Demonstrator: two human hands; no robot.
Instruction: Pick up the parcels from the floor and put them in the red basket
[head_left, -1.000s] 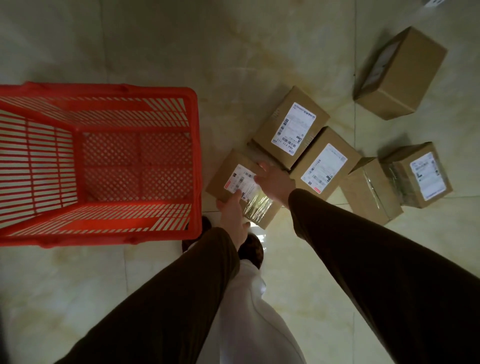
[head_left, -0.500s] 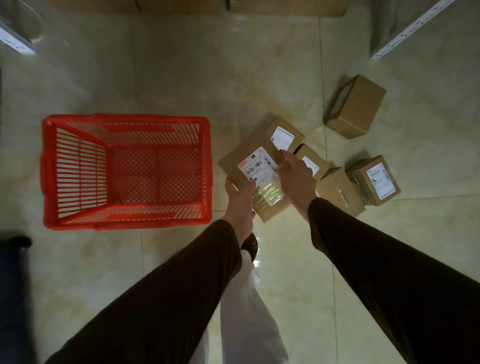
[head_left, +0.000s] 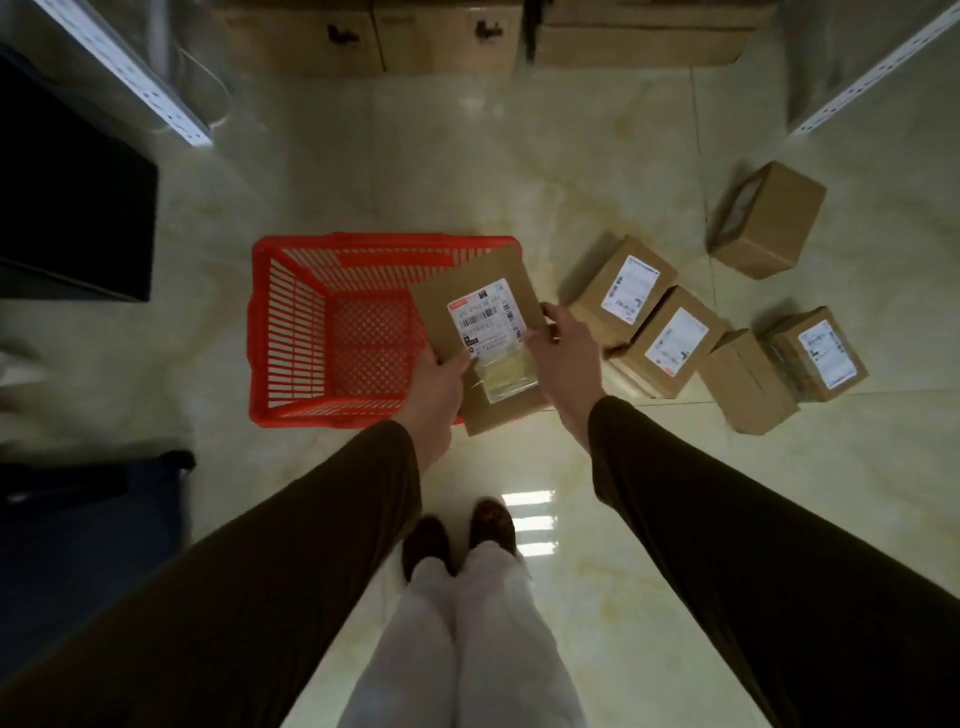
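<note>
Head view: label text on the held parcel (head_left: 480, 322) is blurred and unreadable; the parcel covers the right near corner of the red basket (head_left: 291, 322), and the left hand's fingers under it are hidden. Both arms in dark sleeves are cut off at the bottom edge. Dark object (head_left: 72, 197) at far left is too dim to identify, and blurred shapes lie below it.

Five more cardboard parcels lie on the tiled floor (head_left: 467, 171) right of the basket: two labelled ones (head_left: 623, 291) (head_left: 670, 343) touching side by side, a plain-topped one (head_left: 748, 384) against another labelled one (head_left: 815, 353), and one on its side (head_left: 769, 218) farther back, apart. Large cartons (head_left: 374, 36) stand along the top edge, and metal shelf rails (head_left: 130, 73) run at both upper corners. Brown shoes (head_left: 457, 535) and white trousers show below.

Left hand (head_left: 436, 389) grips the parcel's near left edge, thumb on top. Right hand (head_left: 566, 353) holds the right edge, fingers curled round it. The parcel is off the floor, label up, tilted, over the basket's right rim.
</note>
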